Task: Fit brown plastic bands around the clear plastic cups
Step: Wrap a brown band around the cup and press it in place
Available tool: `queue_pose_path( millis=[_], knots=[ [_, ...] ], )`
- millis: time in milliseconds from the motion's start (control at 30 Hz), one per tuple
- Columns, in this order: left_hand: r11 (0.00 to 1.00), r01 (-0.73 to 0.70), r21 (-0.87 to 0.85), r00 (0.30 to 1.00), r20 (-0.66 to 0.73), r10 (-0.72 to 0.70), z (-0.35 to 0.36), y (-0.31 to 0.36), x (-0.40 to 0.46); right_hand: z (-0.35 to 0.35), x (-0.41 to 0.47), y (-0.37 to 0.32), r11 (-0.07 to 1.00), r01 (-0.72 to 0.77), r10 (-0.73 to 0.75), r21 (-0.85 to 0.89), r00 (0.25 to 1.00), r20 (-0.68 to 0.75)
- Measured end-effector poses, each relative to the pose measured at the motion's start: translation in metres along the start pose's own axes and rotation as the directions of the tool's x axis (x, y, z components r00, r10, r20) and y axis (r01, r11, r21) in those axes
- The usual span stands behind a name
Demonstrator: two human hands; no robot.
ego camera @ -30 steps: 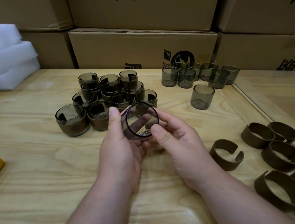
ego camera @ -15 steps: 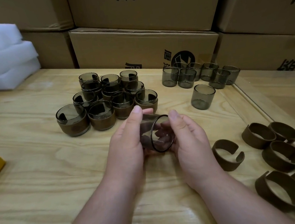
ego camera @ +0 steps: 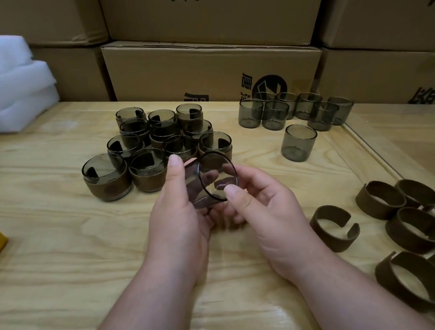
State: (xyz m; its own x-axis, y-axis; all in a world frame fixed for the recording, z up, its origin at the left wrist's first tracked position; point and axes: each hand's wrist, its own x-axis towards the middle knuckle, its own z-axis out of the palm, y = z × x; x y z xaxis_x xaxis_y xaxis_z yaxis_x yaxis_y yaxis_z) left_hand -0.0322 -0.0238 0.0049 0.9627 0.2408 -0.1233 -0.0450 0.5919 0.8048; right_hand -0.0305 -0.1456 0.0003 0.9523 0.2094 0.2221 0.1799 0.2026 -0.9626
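Bench (ego camera: 61, 257): pale wood, carrying all the stock and filling the lower frame.
Finished group (ego camera: 154, 149): banded cups are standing packed together at centre left — work is well under way, by my judgement.
Loose bands (ego camera: 413, 226): brown split rings are lying at lower right; the nearest one (ego camera: 333, 227) is sitting open-gapped just right of the hands, the likely next pick.
Bare cups (ego camera: 285, 111): clear cups are waiting at upper right, one (ego camera: 298, 142) standing apart in front.
Held cup (ego camera: 212, 181): lying on its side at frame centre, raised off the bench, mouth turned toward the camera.
Left hand (ego camera: 179, 220): gripping the cup wall, thumb on top.
Right hand (ego camera: 265, 208): pinching the cup rim with its thumb, fingers curled behind.
Step advice: steady the cup in the left hand, free the right for the nearest band, spread the split evenly and slide it on square from the base.
Hard to make out: whether any band is sitting on the held cup — the brownish tint may be skin seen through it; the cup's base and both palms are hidden; rings at the lower right edge are cut off.
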Motion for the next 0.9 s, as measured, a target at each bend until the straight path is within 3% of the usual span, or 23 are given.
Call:
queue_pose_path(
  millis=[167, 467, 767, 900],
  knots=[
    [0.997, -0.052, 0.054, 0.999, 0.015, 0.051, 0.001, 0.0, -0.002, 0.0, -0.001, 0.0, 1.0, -0.019, 0.019, -0.024, 1.0, -0.005],
    [0.941, -0.232, 0.245, 0.951, 0.258, 0.168, 0.005, -0.007, -0.013, 0.005, -0.005, 0.002, 0.998, -0.048, 0.044, -0.045, 0.995, -0.084],
    [0.9, -0.317, 0.3, 0.935, 0.258, 0.244, 0.004, -0.013, -0.014, 0.003, -0.009, 0.004, 0.992, -0.032, 0.025, -0.124, 0.998, -0.059],
    [0.857, -0.393, 0.334, 0.918, 0.204, 0.341, 0.005, -0.01, -0.019, 0.008, -0.011, 0.001, 0.959, 0.059, -0.098, -0.278, 0.987, -0.129]
  ],
)
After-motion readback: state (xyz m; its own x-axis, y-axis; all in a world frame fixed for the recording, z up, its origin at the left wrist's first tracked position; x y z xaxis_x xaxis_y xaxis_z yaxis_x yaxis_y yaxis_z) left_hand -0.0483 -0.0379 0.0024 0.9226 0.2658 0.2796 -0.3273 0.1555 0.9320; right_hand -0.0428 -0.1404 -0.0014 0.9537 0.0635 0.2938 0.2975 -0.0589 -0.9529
